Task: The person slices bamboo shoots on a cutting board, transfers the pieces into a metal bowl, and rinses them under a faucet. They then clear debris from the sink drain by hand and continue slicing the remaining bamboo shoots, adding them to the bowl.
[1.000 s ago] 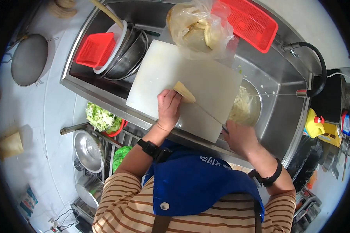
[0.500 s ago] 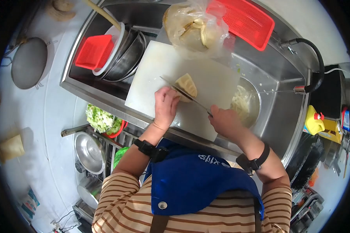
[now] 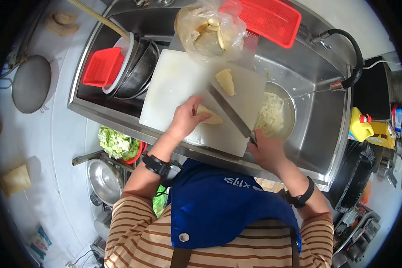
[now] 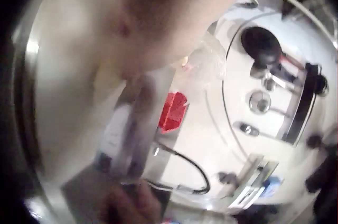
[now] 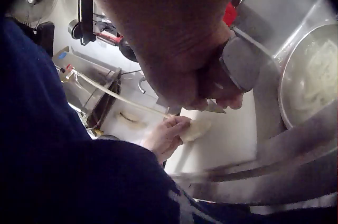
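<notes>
On the white cutting board [image 3: 174,82], my left hand [image 3: 185,118] holds a pale yellow piece of bamboo shoot [image 3: 213,117] between thumb and fingers, low near the board's front. A second bamboo shoot piece [image 3: 225,81] lies loose farther back. My right hand [image 3: 269,149] grips a kitchen knife [image 3: 230,111] by its handle. The blade slants across the board between the two pieces, its tip toward the back left. In the right wrist view, the fist covers most of the handle [image 5: 238,65], with the left hand [image 5: 168,135] and its piece beyond.
A metal bowl [image 3: 291,123] of pale shreds in water sits in the sink right of the board, with a thin stream from the faucet [image 3: 337,85]. Behind the board are a plastic bag [image 3: 196,33] of more pieces and a red basket [image 3: 272,22]. Dark bowls [image 3: 136,73] stand left.
The knife has come across from the right, passed through the bamboo shoot and moved off it. One piece now lies apart toward the back; my left hand keeps the other.
</notes>
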### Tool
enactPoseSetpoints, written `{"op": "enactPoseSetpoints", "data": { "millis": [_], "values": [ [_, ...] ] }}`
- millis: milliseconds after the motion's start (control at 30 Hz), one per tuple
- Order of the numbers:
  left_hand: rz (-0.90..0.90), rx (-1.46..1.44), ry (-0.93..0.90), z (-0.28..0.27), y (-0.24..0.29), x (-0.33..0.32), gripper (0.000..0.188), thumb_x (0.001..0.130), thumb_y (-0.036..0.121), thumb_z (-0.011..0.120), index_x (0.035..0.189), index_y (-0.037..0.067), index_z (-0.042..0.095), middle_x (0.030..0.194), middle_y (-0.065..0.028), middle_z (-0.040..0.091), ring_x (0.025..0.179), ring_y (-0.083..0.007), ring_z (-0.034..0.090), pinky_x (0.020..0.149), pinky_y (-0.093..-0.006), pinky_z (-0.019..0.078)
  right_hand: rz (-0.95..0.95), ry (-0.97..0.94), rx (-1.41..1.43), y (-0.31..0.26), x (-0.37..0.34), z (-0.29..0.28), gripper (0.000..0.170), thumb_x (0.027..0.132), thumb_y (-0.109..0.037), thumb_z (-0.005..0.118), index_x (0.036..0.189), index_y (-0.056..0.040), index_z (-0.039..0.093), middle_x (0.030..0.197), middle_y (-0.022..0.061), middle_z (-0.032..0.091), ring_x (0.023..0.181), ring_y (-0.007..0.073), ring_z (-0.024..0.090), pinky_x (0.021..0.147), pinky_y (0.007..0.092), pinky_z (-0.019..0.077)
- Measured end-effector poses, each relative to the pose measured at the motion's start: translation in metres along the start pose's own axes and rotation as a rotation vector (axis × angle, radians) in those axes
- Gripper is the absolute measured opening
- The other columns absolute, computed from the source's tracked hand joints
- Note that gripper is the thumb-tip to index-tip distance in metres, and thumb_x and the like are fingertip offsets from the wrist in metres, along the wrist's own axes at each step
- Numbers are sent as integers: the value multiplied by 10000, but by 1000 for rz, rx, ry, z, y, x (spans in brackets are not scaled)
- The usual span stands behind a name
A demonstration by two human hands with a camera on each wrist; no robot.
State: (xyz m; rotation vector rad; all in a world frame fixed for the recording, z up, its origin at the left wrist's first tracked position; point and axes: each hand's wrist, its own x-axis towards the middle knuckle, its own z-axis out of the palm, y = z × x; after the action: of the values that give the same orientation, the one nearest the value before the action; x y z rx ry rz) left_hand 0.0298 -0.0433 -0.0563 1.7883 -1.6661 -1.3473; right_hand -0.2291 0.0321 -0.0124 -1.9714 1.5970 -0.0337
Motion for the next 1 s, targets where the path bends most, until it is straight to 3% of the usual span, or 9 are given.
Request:
{"op": "enactPoseSetpoints", "data": {
  "millis": [33, 100, 200, 267, 467, 533, 1000],
  "values": [
    [2, 2, -2, 6, 1, -4, 387, 707, 2, 720, 1063, 23, 571, 893, -92, 577, 819, -232, 562, 733, -322, 467, -21, -21, -9, -5, 1, 1, 275, 866, -249, 559, 961, -17, 446, 636, 191, 609, 620, 375, 623, 567, 469, 475],
    [617, 423, 589, 21, -4, -13, 362, 675, -24, 695, 1019, 22, 591, 917, -95, 568, 883, -269, 539, 778, -346, 451, -38, -41, -17, -14, 3, 3, 256, 867, -233, 556, 951, -19, 444, 626, 189, 605, 616, 360, 629, 558, 462, 476],
    [726, 363, 516, 46, -31, -19, 359, 656, -44, 641, 1008, 17, 605, 1016, -102, 557, 965, -304, 487, 811, -366, 435, -40, -139, -106, -18, 7, 10, 219, 852, -181, 552, 939, -16, 438, 641, 182, 602, 608, 338, 632, 547, 447, 483],
    [738, 354, 555, 53, -31, -20, 318, 659, -35, 601, 972, 19, 617, 1051, -98, 567, 955, -298, 495, 813, -373, 434, -167, -33, -173, -14, 8, 23, 204, 834, -140, 547, 938, -6, 433, 669, 179, 601, 597, 343, 623, 539, 445, 487],
    [661, 432, 520, 62, -36, -15, 312, 660, 38, 577, 969, 25, 614, 1105, -86, 563, 952, -286, 498, 806, -349, 417, -221, -63, -192, -15, 6, 13, 190, 824, -110, 530, 940, 3, 432, 684, 191, 597, 600, 350, 619, 536, 441, 491],
    [702, 448, 653, 66, -33, -16, 329, 656, 48, 576, 984, 25, 603, 1121, -91, 554, 952, -289, 497, 807, -353, 409, -206, -67, -198, -17, 5, 10, 199, 839, -137, 545, 934, -7, 428, 689, 173, 598, 602, 342, 617, 543, 436, 484],
    [703, 428, 644, 65, -31, -17, 340, 675, 28, 562, 1014, 13, 588, 1103, -125, 546, 1025, -311, 501, 835, -386, 419, -208, -113, -255, -18, 18, 14, 145, 821, -106, 522, 900, -4, 457, 665, 174, 613, 590, 335, 633, 524, 433, 497]
  ]
}}
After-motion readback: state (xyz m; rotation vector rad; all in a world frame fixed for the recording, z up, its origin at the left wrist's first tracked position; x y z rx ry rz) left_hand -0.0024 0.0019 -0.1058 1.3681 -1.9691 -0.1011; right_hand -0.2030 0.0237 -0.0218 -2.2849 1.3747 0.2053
